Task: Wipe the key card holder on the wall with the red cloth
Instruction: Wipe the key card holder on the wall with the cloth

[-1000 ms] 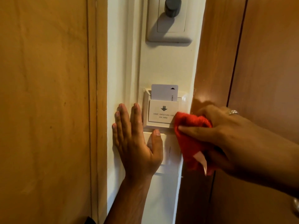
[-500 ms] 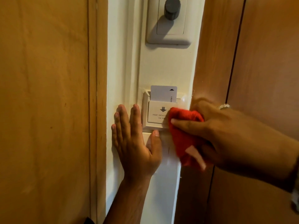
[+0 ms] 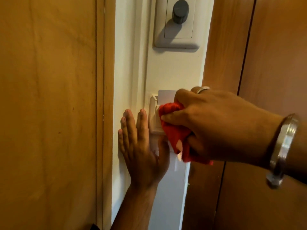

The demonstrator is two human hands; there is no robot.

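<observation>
Right hand [image 3: 216, 127] clenched on bunched red cloth [image 3: 174, 127] covering most of white key card holder [image 3: 153, 117], card [image 3: 166, 97] poking up; left hand [image 3: 139, 146] flat, fingers released, on wall [image 3: 174, 68].

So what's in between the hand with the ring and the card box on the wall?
The red cloth. In the head view the right hand bunches it and presses it on the key card holder, so the hand does not visibly touch the holder.
</observation>
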